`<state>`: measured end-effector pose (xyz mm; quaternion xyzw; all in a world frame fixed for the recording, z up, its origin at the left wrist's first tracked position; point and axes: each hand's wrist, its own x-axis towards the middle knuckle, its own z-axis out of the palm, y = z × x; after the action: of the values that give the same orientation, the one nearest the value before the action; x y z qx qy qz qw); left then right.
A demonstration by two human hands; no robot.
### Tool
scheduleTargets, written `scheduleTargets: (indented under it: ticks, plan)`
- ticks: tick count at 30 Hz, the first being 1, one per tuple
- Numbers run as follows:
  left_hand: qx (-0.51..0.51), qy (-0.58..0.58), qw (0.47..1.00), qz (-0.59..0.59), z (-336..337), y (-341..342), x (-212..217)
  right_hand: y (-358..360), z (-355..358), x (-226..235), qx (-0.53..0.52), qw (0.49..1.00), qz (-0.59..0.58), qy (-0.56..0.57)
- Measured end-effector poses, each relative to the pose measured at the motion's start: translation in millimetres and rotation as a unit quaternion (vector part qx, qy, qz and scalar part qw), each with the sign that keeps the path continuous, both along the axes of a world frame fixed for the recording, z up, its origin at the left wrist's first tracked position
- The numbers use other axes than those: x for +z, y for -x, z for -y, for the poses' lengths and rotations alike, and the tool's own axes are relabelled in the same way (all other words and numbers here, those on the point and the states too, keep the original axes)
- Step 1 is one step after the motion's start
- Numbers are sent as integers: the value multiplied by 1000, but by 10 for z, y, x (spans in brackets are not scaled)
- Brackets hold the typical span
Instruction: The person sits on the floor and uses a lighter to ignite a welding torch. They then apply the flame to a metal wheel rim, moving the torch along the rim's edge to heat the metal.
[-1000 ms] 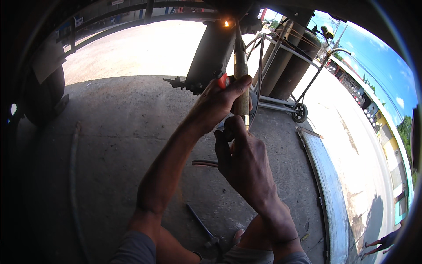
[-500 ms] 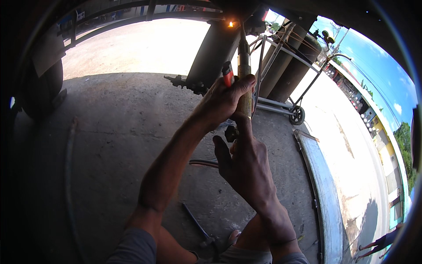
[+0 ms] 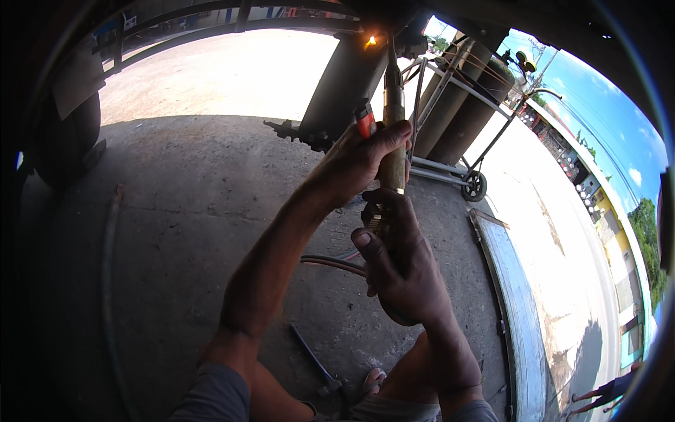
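My left hand is closed around the brass barrel of a gas torch, held upright and pointing away from me. A red lighter with a dark top sticks up from the same hand. A small orange flame shows beside the torch's far end, under a dark overhead part. My right hand wraps the torch's rear end, index finger curled over it and thumb by a ridged valve knob. Hoses run leftward from behind that hand; the join is hidden.
A hammer lies on the concrete between my legs. Gas cylinders stand on a wheeled cart ahead right. A long metal panel lies to the right, a pipe and a tyre to the left. Another person is at the far right.
My right hand has slid slightly down the torch, its thumb moving lower and closer to the knob, uncovering more of it. The left hand and flame stay nearly in place.
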<state>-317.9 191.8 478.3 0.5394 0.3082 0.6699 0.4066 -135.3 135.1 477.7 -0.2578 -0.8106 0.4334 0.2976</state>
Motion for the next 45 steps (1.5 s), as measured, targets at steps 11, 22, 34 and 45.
scheduleTargets:
  ticks: [11,22,34,45]
  plan:
    - [-26,9,1000,12,7,-3,18,78,18,-149,-59,996,-25,-66]
    - [-11,40,994,-105,179,214,-63,75,34,-134,-74,988,-13,-135]
    - [-278,14,952,-125,199,714,-429,106,72,-111,-74,993,11,-91]
    - [-215,-14,947,-239,218,666,-464,175,80,-137,-68,983,-48,-162]
